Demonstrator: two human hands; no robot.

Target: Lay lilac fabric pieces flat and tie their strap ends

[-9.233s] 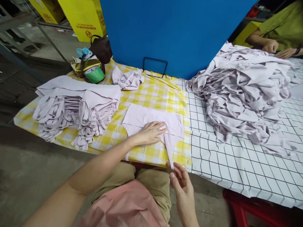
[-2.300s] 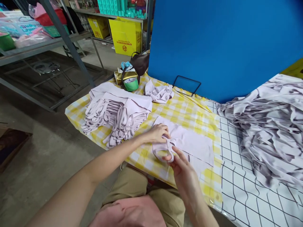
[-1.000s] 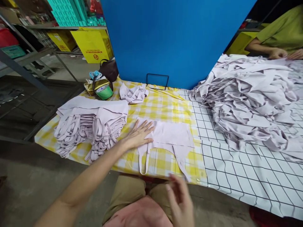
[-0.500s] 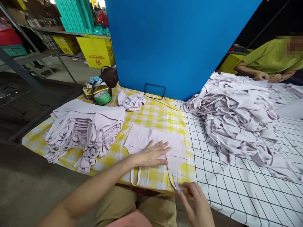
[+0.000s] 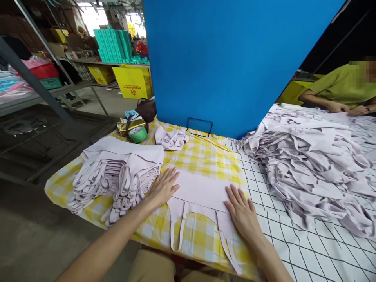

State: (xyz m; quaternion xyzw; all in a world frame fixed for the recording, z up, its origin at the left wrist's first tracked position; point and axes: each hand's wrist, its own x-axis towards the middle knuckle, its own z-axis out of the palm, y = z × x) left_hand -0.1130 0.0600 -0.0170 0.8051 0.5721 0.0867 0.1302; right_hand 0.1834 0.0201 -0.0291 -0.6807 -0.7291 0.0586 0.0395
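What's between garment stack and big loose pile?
Head view: the flat garment, left hand and right hand at its ends, on yellow checked cloth; then white grid cloth.

Lg blue panel stands at back, thin blk wire frame by its btm edge. Just L of it: dk bag, grn tape roll w/ gold pkg beside it. Further back, ylw box under shelf w/ teal stacks. Far R: person in grn top.
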